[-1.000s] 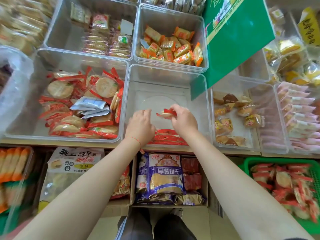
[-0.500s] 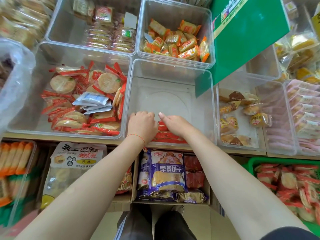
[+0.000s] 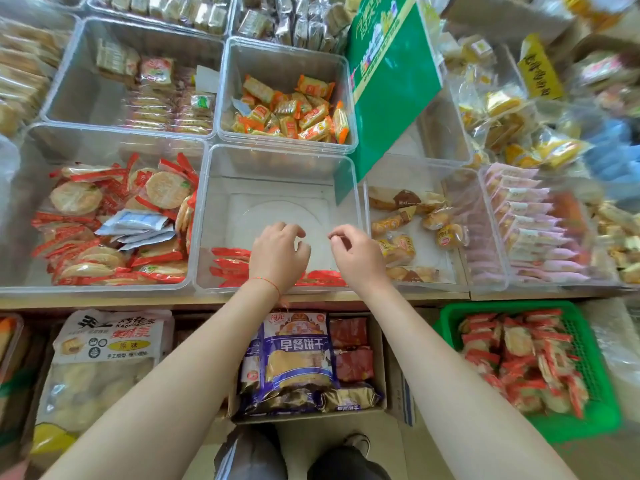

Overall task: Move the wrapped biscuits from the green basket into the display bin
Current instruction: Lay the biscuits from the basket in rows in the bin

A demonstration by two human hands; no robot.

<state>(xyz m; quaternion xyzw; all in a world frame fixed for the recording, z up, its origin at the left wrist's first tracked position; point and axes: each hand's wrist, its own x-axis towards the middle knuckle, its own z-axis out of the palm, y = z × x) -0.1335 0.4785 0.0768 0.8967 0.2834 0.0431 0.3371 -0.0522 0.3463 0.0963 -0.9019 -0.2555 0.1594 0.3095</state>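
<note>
Snack shop, clear display bins of wrapped biscuits and cakes all round the fingers, green promotional sign beyond them, bagged stock in cartons below the shelf

- The display bin, centre frame, is clear, smooth, glossy plastic.
- Wrapped biscuits wear shiny red film (crinkled).
- The green basket, lower right, is perforated plastic.
</note>
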